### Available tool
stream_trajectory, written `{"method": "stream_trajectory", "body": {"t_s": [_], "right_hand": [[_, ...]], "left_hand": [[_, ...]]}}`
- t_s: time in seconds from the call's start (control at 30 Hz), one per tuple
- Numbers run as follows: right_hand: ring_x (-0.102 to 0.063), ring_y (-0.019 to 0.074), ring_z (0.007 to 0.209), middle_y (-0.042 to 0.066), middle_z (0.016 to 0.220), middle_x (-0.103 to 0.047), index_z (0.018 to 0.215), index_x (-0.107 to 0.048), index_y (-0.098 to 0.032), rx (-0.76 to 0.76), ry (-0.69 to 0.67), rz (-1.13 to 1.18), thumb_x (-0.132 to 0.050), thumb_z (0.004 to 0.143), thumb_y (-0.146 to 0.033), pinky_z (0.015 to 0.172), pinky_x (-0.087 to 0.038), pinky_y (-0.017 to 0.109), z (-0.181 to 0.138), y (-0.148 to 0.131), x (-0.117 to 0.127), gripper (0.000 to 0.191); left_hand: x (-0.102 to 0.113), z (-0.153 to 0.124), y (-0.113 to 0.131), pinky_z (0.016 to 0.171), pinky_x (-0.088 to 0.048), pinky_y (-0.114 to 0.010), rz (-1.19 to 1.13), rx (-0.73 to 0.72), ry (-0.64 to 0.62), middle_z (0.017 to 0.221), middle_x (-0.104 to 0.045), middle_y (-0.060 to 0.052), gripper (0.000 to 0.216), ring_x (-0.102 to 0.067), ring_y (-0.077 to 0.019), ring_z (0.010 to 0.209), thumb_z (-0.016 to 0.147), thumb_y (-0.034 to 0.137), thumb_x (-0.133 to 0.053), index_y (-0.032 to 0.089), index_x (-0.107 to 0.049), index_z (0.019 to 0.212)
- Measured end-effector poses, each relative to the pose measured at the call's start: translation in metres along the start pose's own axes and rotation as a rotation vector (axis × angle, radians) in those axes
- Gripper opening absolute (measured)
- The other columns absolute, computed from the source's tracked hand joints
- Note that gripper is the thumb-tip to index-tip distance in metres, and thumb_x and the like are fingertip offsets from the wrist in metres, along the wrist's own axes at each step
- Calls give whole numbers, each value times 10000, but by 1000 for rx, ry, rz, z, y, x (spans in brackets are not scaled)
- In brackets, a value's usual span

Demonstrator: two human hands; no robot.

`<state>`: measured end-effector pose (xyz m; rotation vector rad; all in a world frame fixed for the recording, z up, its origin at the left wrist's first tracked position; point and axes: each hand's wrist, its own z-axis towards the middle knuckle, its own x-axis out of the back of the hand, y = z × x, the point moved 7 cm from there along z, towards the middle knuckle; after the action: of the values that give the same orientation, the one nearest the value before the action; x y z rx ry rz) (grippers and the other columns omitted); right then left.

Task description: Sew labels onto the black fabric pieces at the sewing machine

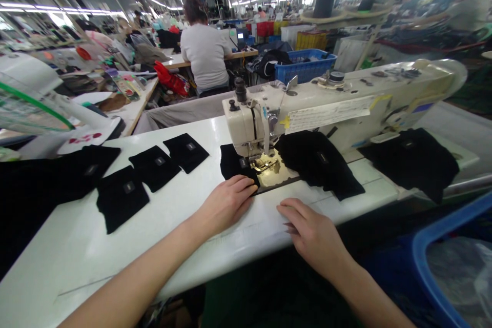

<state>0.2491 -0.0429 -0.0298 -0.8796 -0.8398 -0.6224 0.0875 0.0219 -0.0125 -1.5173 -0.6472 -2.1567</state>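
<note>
My left hand (226, 202) lies flat on the white table (184, 225), fingertips touching the near edge of a black fabric piece (233, 162) that sits under the presser foot (264, 164) of the cream sewing machine (346, 107). My right hand (309, 230) rests on the table just in front of the needle plate, fingers stretched out and holding nothing. A black fabric pile (319, 164) lies right of the needle.
Three labelled black pieces (154, 166) lie in a row at left, beside a larger black heap (34, 189). More black cloth (415, 161) sits at the machine's right end. A blue bin (449, 261) stands lower right. A seated person (205, 54) works at a table behind.
</note>
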Motion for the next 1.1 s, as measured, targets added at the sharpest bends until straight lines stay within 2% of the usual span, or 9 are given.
{"method": "stream_trajectory", "body": {"t_s": [0.33,0.8,0.97,1.03,1.1], "right_hand": [[-696,205,942,103,1172,-687,1147,-649,-164,-8,34,-32,-457,707,38,751,-579,281,-5,7,7,520],[-704,208,933,105,1163,-687,1123,-653,-164,-26,80,-17,-406,778,17,726,-582,302,-7,14,17,461],[-694,200,984,71,1132,-698,1097,-665,-206,-58,191,1,-414,847,-35,814,-569,310,-9,22,34,393],[-688,205,993,62,1120,-701,1077,-672,-224,-91,285,-13,-433,888,-100,871,-547,329,-11,30,50,329],[-688,222,953,66,1088,-708,1047,-681,-235,-161,416,-77,-464,916,-205,867,-531,350,-18,52,71,255]], "left_hand": [[1,11,-23,926,-587,-423,-30,26,34,1137,-673,-130,272,-628,-243,1098,988,234,-494,156,-696,1153],[3,22,-46,988,-544,-435,-32,72,25,1174,-662,-123,285,-607,-248,1117,987,224,-472,145,-691,1151],[2,21,-48,992,-536,-438,-44,88,41,1193,-657,-134,299,-597,-256,1123,989,226,-463,131,-689,1159],[0,19,-47,998,-529,-433,-47,92,47,1197,-654,-138,302,-591,-256,1129,988,227,-461,125,-687,1161],[-2,17,-45,1007,-521,-420,-48,92,51,1202,-651,-135,303,-588,-251,1130,987,233,-463,129,-679,1171]]}}
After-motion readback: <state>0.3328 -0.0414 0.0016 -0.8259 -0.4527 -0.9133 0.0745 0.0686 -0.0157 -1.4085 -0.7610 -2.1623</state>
